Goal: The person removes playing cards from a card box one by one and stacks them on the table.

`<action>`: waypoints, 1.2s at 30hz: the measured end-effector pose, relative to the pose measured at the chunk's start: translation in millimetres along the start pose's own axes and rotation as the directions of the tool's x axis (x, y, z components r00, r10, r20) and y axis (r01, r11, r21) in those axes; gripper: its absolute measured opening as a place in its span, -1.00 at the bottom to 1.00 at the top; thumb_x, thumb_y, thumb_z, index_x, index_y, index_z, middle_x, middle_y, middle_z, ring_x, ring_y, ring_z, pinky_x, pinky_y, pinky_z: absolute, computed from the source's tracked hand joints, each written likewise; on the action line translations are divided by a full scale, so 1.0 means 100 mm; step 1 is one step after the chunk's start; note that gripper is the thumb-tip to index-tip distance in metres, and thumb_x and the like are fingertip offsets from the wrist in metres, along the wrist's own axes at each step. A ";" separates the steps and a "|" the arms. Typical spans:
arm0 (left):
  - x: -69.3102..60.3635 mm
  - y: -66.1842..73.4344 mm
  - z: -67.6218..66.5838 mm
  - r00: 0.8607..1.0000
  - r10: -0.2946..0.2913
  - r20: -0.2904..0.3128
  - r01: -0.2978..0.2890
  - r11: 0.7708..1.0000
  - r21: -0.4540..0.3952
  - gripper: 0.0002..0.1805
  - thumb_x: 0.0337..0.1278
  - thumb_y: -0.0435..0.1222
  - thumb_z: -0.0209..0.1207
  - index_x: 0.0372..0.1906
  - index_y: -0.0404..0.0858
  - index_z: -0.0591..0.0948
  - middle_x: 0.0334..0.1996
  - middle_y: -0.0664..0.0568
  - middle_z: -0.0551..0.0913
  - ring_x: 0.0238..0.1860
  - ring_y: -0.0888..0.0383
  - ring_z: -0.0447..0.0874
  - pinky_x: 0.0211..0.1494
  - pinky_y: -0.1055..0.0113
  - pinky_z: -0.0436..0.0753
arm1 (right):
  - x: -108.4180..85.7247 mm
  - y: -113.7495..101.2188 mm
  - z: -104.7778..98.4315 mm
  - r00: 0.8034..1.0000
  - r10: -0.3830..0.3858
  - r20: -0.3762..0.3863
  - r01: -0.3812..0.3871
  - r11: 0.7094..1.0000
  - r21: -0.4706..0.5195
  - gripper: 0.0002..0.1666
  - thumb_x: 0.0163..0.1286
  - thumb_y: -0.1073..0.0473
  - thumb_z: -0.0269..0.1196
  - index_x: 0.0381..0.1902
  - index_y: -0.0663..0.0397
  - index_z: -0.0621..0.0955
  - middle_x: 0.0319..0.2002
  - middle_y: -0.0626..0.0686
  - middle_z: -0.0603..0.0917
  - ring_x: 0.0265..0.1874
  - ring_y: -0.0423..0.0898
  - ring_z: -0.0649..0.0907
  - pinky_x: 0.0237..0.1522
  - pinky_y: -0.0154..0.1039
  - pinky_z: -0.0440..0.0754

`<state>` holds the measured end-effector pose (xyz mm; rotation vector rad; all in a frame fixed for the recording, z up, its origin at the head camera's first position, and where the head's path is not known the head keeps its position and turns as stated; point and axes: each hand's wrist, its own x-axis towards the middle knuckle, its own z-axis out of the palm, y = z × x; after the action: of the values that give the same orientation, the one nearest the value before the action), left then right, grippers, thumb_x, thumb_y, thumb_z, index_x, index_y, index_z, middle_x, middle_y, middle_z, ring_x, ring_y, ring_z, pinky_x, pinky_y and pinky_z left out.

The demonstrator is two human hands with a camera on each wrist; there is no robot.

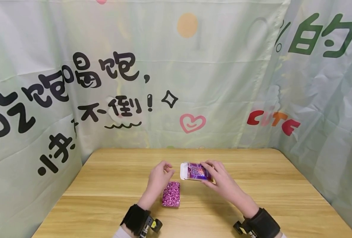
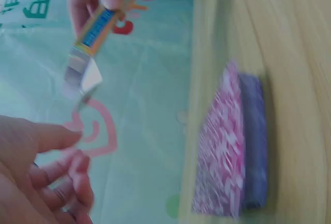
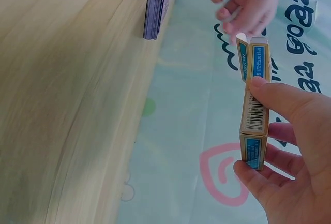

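A small purple card box (image 1: 197, 171) is in my right hand (image 1: 223, 181), its white flap standing open at the left end. In the right wrist view the thumb presses one side of the box (image 3: 255, 113), over a barcode, and fingers support it from the other side. My left hand (image 1: 159, 178) hovers just left of the flap, fingers loosely bent, nothing in them. Below that hand lies a deck of cards (image 1: 171, 195) with a pink and purple swirled back, stacked on the table. The left wrist view shows the deck (image 2: 222, 151) blurred.
The wooden table (image 1: 104, 185) has its far edge against a printed cloth (image 1: 152, 39) that also hangs along both sides. Each wrist wears a black strap (image 1: 136, 218) with a small camera mounted on it.
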<state>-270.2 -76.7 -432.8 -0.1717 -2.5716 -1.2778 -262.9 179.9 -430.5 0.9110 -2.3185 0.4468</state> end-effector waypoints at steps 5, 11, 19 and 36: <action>-0.02 0.11 0.00 0.993 0.100 0.067 -0.087 0.981 -0.174 -0.89 0.18 -0.24 0.27 -0.24 -0.18 0.66 -0.41 0.07 0.64 -0.41 0.27 0.50 -0.35 0.48 0.54 | 0.00 -0.02 -0.01 1.000 0.001 0.008 -0.001 1.000 0.005 -0.19 0.07 0.06 0.48 0.27 0.14 0.49 0.11 0.13 0.51 0.10 0.04 0.50 0.06 -0.03 0.63; -0.06 0.15 0.04 0.977 0.123 0.173 -0.095 0.982 -0.161 -0.77 0.19 -0.11 0.27 -0.20 -0.19 0.65 -0.43 0.09 0.65 -0.42 0.27 0.51 -0.37 0.47 0.53 | 0.01 -0.05 -0.01 1.000 -0.012 0.013 0.012 1.000 0.021 -0.18 0.08 0.06 0.48 0.29 0.12 0.47 0.11 0.12 0.51 0.10 0.01 0.49 0.04 -0.07 0.64; -0.09 0.20 0.04 0.982 0.086 0.170 -0.058 0.984 -0.166 -0.80 0.18 -0.13 0.28 -0.23 -0.17 0.63 -0.45 0.10 0.63 -0.45 0.25 0.52 -0.41 0.45 0.54 | 0.01 -0.09 -0.02 0.997 -0.068 -0.024 0.069 0.997 0.029 -0.17 0.05 0.07 0.47 0.30 0.13 0.46 0.12 0.10 0.50 0.09 -0.01 0.47 0.02 -0.10 0.64; 0.00 0.13 -0.08 0.995 -0.055 0.080 0.075 0.960 -0.270 -0.85 0.20 -0.22 0.23 -0.26 -0.23 0.65 -0.44 0.00 0.67 -0.49 0.18 0.53 -0.47 0.44 0.51 | 0.02 -0.05 -0.04 0.999 0.002 -0.035 -0.001 1.000 0.023 -0.16 0.02 0.12 0.51 0.28 0.13 0.47 0.12 0.14 0.50 0.09 0.05 0.49 -0.02 -0.04 0.65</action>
<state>-265.6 -75.5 -418.3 -0.1896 -2.4663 -1.6780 -258.7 177.6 -425.9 0.9056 -2.2866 0.4874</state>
